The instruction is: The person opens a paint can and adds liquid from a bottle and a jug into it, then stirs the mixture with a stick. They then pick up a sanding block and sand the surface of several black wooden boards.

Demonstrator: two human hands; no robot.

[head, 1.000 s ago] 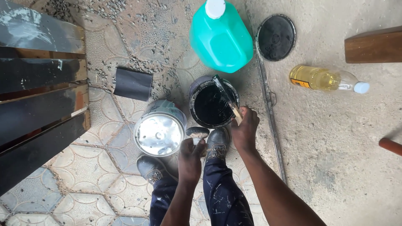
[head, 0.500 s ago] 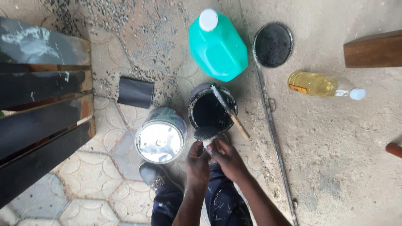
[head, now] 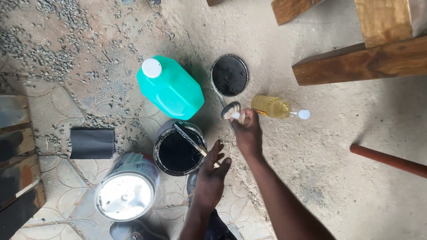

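Concrete ground holds an open can (head: 179, 153) of black paint; right hand (head: 247, 133) grips a brush (head: 231, 110), left hand (head: 211, 175) spread wide.

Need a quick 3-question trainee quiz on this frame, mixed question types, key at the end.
1. True or false: the open tin of black paint has a brush resting across it.
2. Multiple choice: what does the right hand hold? A) a small round brush B) the yellow bottle C) the round black lid
3. Short answer: which container stands directly beyond the paint tin, as seen from the head camera?

Key
1. True.
2. A. The bottle and lid lie on the ground, apart from the hand.
3. The green jug with a white cap. The left hand hovers open beside the tin, holding nothing.
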